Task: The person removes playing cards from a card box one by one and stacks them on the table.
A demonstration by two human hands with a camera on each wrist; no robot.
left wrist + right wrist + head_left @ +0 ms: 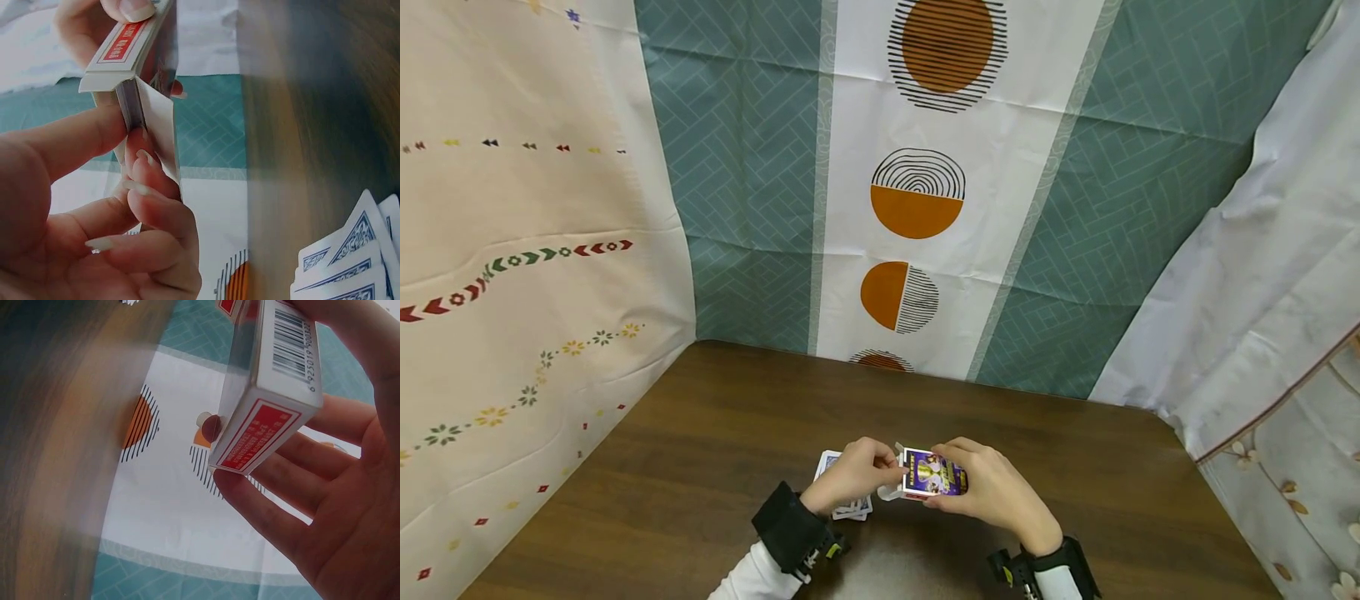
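A playing-card box (pixel 934 473) with a purple and gold face is held above the table, its flaps open toward the left. My right hand (pixel 996 492) grips it by the sides, and its barcode side shows in the right wrist view. My left hand (pixel 859 473) is at the open end. There, in the left wrist view, thumb and forefinger pinch the edge of a stack of playing cards (pixel 130 103) inside the box. Loose blue-backed cards (pixel 350 265) lie spread on the table beneath the left hand, partly hidden by it in the head view.
Both hands work over a brown wooden table (pixel 737 417). A teal and white patterned cloth (pixel 760 208) hangs behind it. Cream cloth (pixel 535 275) hangs on the left and white cloth (pixel 1247 333) on the right.
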